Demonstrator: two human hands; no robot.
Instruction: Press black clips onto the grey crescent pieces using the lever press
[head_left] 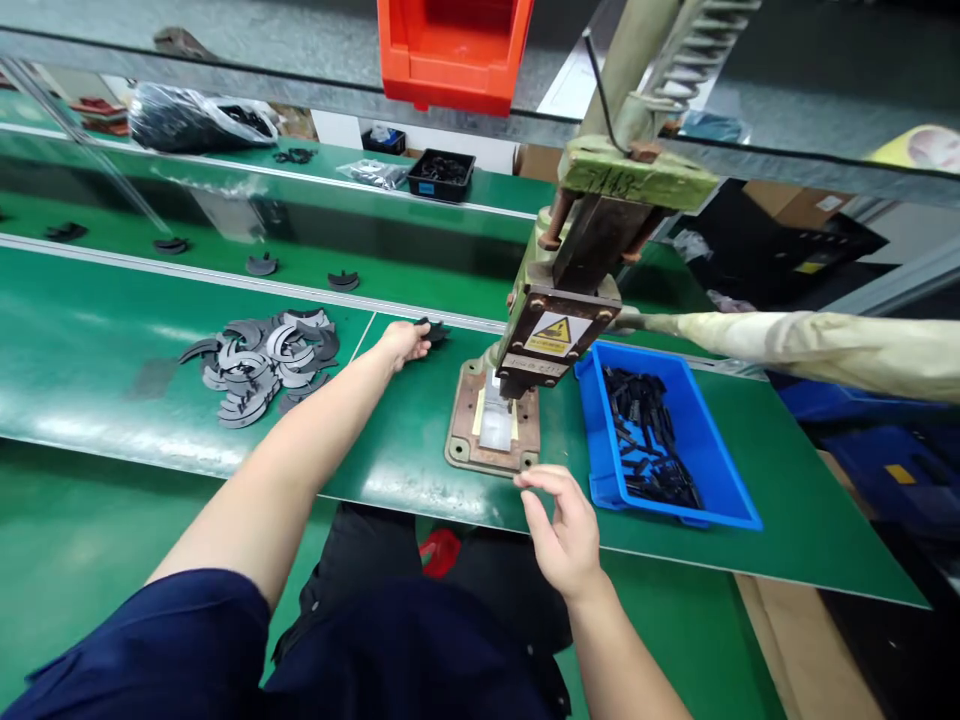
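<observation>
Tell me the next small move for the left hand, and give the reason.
Probably let go of the black crescent part and draw the left hand back toward the grey pile of crescent parts. The hand lies stretched out with the part at its fingertips by the belt's edge, where single parts already ride. The right hand waits, fingers loose, at the press base.

Dark navy short sleeve on the left arm, bare forearms, bare left hand (401,343), bare right hand (566,530)
</observation>
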